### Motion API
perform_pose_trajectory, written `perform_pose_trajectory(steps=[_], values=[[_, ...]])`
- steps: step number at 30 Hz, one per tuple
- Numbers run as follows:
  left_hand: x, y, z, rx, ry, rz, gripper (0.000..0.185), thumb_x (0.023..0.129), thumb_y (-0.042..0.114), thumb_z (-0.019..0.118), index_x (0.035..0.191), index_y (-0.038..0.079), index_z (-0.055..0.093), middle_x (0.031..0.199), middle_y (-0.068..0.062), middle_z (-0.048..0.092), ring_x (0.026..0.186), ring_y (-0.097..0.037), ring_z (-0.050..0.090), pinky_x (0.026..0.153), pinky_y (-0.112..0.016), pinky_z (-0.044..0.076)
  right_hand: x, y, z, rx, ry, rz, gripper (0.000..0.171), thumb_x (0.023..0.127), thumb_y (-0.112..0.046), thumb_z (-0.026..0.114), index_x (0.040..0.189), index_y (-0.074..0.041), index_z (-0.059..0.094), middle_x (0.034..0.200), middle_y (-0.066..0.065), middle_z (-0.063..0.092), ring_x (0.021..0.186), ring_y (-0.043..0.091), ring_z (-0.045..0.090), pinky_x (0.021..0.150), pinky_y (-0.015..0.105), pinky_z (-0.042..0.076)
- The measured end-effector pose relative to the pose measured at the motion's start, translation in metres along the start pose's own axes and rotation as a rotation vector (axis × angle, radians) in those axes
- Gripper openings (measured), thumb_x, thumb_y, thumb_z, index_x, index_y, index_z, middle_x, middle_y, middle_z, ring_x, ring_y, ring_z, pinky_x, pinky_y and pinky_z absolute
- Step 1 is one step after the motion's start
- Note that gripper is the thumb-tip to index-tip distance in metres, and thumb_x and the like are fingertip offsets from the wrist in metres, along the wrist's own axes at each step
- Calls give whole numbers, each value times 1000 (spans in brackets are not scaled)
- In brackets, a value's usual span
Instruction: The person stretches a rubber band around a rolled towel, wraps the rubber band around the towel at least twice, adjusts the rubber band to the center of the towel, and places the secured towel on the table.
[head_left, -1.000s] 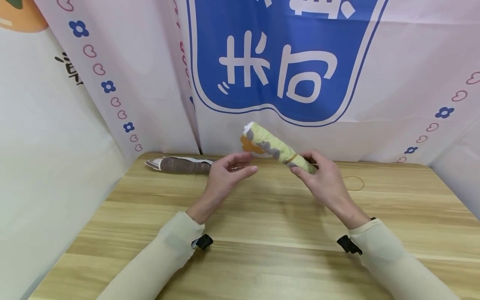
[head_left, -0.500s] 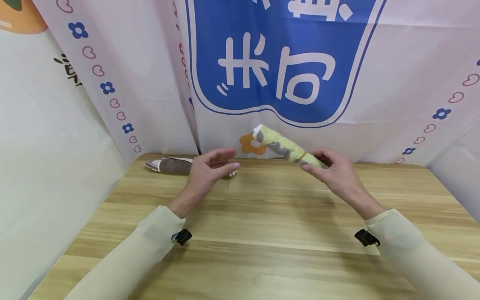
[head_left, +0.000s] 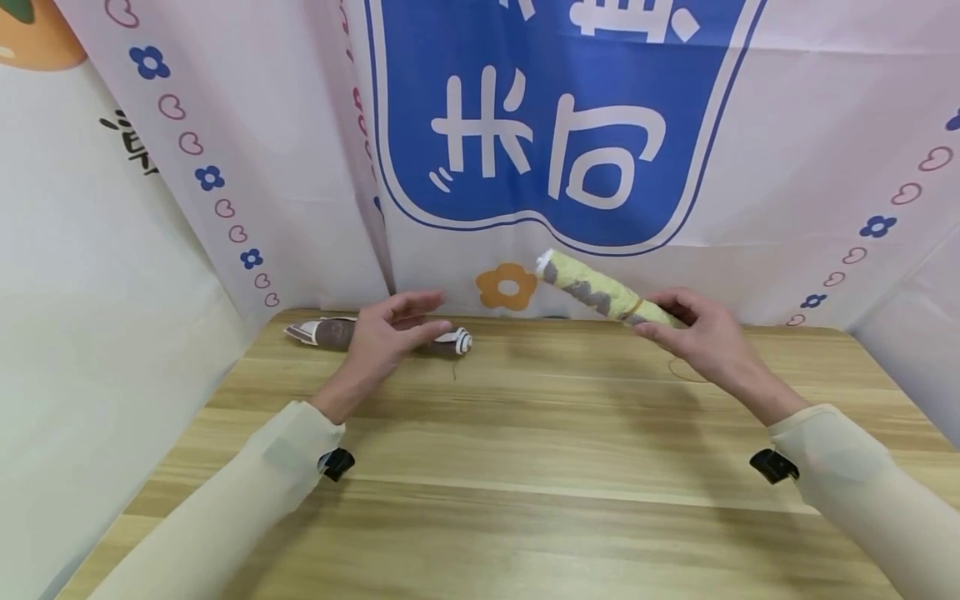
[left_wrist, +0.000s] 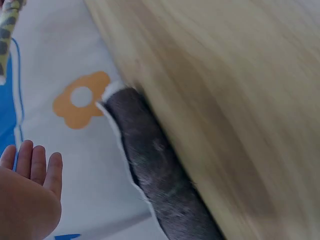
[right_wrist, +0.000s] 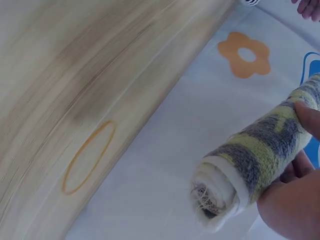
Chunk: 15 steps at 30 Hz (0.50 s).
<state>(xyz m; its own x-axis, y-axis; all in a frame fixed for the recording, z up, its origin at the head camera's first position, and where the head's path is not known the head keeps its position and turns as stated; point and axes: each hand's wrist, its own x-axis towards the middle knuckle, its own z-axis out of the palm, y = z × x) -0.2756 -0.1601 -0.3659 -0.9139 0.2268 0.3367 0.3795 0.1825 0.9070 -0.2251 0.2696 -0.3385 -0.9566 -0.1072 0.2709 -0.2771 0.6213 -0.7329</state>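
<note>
My right hand (head_left: 708, 337) grips a rolled yellow-and-grey towel (head_left: 592, 287) near its lower right end and holds it tilted above the table. An orange rubber band (head_left: 636, 307) circles that roll. In the right wrist view the towel (right_wrist: 270, 145) shows its spiral white end with loose threads. My left hand (head_left: 382, 333) hovers in front of a brown rolled towel (head_left: 333, 333), fingers apart and holding nothing. That brown roll lies along the table's back edge, its middle hidden behind the hand. The left wrist view shows the brown towel (left_wrist: 155, 160) apart from the hand (left_wrist: 30, 195).
A second rubber band (right_wrist: 90, 157) lies loose on the wooden table (head_left: 510, 483), near the back right. Behind the table's back edge hangs a white printed cloth (head_left: 330, 225) with a blue sign and an orange flower.
My hands have moved apart. The right hand has carried the yellow-and-grey towel to the right; the left hand has moved left, uncovering the right end of the brown towel.
</note>
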Motion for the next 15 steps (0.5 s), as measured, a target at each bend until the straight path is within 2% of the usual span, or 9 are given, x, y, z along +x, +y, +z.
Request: perform_pose_trajectory(steps=[5, 11, 15], values=[[3, -11, -7, 41, -24, -28, 51, 91, 15, 87, 137, 2, 69, 136, -14, 70, 121, -27, 68, 95, -25, 55, 0, 10, -8, -44, -16, 7, 41, 98, -29, 80, 129, -5, 68, 119, 16, 71, 91, 19, 64, 66, 26, 58], [10, -17, -12, 122, -50, -55, 55, 91, 23, 88, 138, 5, 69, 139, -10, 69, 124, -27, 66, 91, -24, 56, 2, 20, -17, -78, -11, -18, 39, 96, -27, 82, 127, -7, 71, 118, 13, 72, 92, 17, 64, 70, 21, 55], [15, -22, -15, 156, -61, -63, 56, 90, 26, 89, 138, 6, 69, 141, -12, 67, 126, -28, 65, 97, -31, 56, 3, 27, -23, -104, -1, -49, 37, 95, -24, 83, 126, -6, 73, 116, 13, 73, 90, 13, 64, 69, 18, 53]])
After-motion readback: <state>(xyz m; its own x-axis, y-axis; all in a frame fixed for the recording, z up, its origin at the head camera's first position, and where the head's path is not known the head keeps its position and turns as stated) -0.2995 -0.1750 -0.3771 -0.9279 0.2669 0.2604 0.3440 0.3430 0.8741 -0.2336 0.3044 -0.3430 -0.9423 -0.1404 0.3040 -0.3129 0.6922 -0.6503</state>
